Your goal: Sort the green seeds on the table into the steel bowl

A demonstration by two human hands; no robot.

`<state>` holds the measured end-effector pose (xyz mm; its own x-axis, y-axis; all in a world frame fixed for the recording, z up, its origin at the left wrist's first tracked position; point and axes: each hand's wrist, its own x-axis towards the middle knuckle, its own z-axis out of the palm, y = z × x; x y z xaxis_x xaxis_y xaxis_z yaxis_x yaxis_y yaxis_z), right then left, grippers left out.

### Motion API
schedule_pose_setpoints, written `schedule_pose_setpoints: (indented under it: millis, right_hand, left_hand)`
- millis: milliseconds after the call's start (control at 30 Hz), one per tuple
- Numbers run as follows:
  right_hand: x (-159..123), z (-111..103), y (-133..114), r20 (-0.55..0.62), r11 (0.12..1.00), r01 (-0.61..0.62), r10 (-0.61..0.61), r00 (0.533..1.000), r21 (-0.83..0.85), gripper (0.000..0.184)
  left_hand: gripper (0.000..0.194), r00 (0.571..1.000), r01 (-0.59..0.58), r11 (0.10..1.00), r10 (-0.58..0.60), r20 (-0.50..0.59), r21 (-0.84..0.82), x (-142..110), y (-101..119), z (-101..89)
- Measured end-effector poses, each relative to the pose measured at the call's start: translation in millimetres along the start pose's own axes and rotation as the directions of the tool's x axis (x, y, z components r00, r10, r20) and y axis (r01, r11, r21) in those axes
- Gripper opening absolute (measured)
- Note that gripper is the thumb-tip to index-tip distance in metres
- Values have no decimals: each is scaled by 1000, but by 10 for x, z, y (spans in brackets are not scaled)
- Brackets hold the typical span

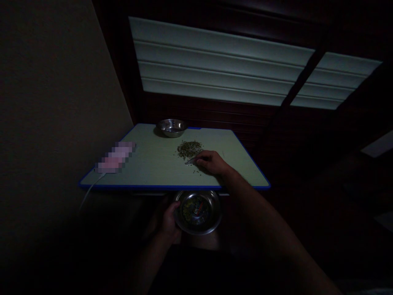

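My left hand (171, 221) grips the left rim of a shiny metal bowl (215, 221), held just below the table's near edge. Inside this bowl lie greenish bits and something with an orange patch, too dark to make out. Over the table, my right hand (211, 162) is closed on a thin pale piece (190, 161) whose kind I cannot tell. Its tip touches or hovers by the near side of a spread pile of small brown-green grains (188, 149). A few stray grains lie nearer to me, left of the wrist.
A second metal bowl (172, 128) stands at the table's (153, 164) back left. On the left edge lies a blurred pink object (115, 157) with a white cable (90, 189) hanging off. A wall rises at left; dark wood with pale panels stands behind. The room is dim.
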<state>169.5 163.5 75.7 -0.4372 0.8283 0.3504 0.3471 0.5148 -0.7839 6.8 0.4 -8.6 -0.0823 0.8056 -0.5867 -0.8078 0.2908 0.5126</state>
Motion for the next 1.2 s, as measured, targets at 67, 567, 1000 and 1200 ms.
schedule_pose_setpoints:
  millis: [67, 567, 1000, 1200]
  right_hand:
    - [-5, -12, -13, 31, 999, -4, 3, 1000, 33, 12]
    - [-66, -86, -106, 205, 966, -180, 141, 968, 184, 15]
    - [-279, -460, -213, -182, 863, -489, 505, 844, 125, 21]
    - [-316, -340, -276, -270, 834, -540, 496, 825, -117, 15]
  left_hand:
    - [11, 1000, 5, 1000, -5, -26, 0, 5, 2, 4]
    - [11, 999, -2, 1000, 1, 32, 26, 118, -26, -135]
    - [13, 1000, 19, 1000, -19, 4, 6, 9, 7, -13]
    - [14, 999, -7, 1000, 7, -39, 4, -3, 29, 21]
